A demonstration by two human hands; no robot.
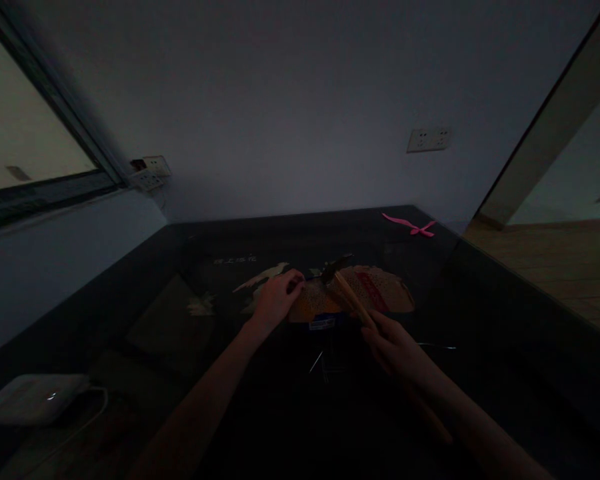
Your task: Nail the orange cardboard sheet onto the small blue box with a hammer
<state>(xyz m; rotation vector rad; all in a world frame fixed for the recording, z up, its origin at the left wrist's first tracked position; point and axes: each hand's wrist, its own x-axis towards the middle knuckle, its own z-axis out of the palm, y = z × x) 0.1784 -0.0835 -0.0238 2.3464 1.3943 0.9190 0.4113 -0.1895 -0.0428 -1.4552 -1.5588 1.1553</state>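
Over dark table [480,300]: right hand [394,341] grips hammer [354,296] aslant; left hand [279,293] curled, grip unclear

One camera sits on the person's head — it looks forward and down. The left hand [275,297] and the right hand [395,343] are close to it, just below the middle. The dark table [280,420] starts near the bottom and gets narrower as it goes away. The wall [280,100] stands straight ahead. The view is very wide — it catches the floor [540,257] at the right too.
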